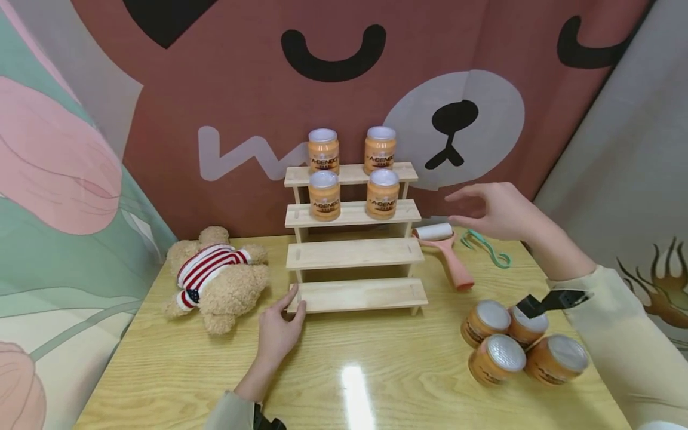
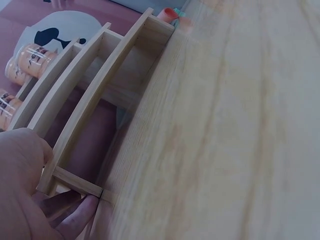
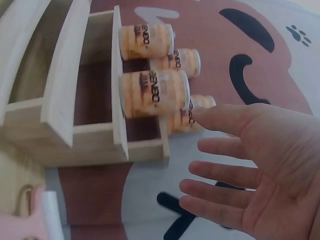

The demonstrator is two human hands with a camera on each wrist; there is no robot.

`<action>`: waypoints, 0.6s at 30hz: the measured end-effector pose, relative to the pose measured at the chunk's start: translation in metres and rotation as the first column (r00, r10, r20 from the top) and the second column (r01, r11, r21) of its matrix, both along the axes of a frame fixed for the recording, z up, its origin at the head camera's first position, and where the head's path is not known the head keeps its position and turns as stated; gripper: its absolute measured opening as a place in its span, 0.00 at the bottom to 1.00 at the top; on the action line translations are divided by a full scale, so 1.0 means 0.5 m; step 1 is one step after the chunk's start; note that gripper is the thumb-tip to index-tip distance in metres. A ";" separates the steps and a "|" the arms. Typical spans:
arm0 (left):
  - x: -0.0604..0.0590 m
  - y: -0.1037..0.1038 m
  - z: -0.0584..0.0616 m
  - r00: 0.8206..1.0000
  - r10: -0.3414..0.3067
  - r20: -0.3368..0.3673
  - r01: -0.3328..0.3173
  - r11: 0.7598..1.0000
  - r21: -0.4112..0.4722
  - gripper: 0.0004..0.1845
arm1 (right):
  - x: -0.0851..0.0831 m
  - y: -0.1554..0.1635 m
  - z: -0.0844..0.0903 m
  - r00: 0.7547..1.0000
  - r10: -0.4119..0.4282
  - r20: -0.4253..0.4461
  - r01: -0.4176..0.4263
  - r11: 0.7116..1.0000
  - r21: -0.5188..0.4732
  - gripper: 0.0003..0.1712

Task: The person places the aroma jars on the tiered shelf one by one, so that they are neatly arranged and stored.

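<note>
A wooden four-step display rack (image 1: 355, 254) stands on the table, with two orange jars (image 1: 323, 152) on its top step and two orange jars (image 1: 382, 194) on the step below. My left hand (image 1: 278, 328) grips the left end of the lowest step; in the left wrist view, its thumb and fingers (image 2: 82, 215) are around that corner. To the right of the rack, my right hand (image 1: 497, 209) is raised in the air, holding nothing. The right wrist view shows its fingers (image 3: 220, 175) spread near the upper jars (image 3: 154, 94), apart from them.
Several more orange jars (image 1: 497, 358) with silvery tops stand together at the table's right. A pink lint roller (image 1: 454, 263) and a green hook (image 1: 489, 248) lie beside the rack. At left lies a teddy bear (image 1: 231, 289). A bear-patterned curtain (image 1: 242, 89) hangs behind.
</note>
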State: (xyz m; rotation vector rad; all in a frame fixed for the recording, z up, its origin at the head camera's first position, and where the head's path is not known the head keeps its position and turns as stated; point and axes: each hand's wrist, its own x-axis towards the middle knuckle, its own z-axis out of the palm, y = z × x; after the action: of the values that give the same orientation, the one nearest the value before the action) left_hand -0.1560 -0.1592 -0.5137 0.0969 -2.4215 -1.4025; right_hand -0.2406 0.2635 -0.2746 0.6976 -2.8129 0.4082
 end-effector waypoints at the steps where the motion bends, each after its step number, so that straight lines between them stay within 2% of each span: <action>1: 0.000 0.001 0.000 1.000 0.002 -0.002 -0.002 1.000 -0.003 0.24 | 0.005 0.009 -0.005 1.000 -0.004 -0.004 0.004 1.000 0.007 0.22; 8: -0.003 0.002 -0.005 0.998 -0.015 -0.062 0.014 1.000 -0.022 0.23 | 0.043 0.066 -0.034 0.997 -0.014 0.073 0.014 1.000 0.000 0.22; 14: -0.003 -0.003 -0.002 0.998 -0.043 -0.037 0.044 0.999 0.012 0.23 | 0.068 0.097 -0.066 0.992 0.036 0.121 -0.035 0.999 -0.016 0.22; 18: -0.002 -0.007 -0.006 0.998 -0.057 -0.035 0.057 0.998 0.016 0.25 | 0.081 0.106 -0.093 0.988 0.073 0.137 -0.077 0.997 0.022 0.21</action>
State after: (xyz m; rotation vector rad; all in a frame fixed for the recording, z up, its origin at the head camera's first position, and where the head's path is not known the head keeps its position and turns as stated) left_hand -0.1568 -0.1625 -0.5164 0.0079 -2.4023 -1.4378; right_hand -0.2002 0.3166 -0.3213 0.8132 -2.9318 0.4471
